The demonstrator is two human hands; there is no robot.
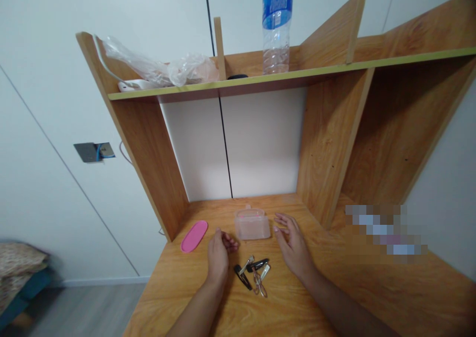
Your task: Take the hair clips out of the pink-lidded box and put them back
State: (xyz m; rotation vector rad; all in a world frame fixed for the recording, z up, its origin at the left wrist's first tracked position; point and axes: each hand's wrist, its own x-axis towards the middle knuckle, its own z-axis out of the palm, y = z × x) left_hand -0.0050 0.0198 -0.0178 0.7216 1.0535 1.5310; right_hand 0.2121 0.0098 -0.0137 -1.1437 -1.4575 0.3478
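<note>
A small translucent pinkish plastic box (pixel 253 229) stands on the desk between my two hands. To its right, my right hand (pixel 292 240) is open, fingers apart and close to the box's side, holding nothing. My left hand (pixel 219 255) rests left of the box with fingers loosely curled and apart, and nothing shows in it. In front of the box lies a small pile of hair clips: a black clip (pixel 243 277), another black clip (pixel 258 265) and several gold-coloured ones (pixel 265 272). A pink oval lid (pixel 194 236) lies flat beyond my left hand.
A wooden shelf unit (pixel 330 153) rises from the back of the desk (pixel 167 297). Its upper shelf carries a clear bottle with a blue label (pixel 277 27) and a crumpled plastic bag (pixel 186 69). A blurred patch (pixel 385 233) covers something at the right.
</note>
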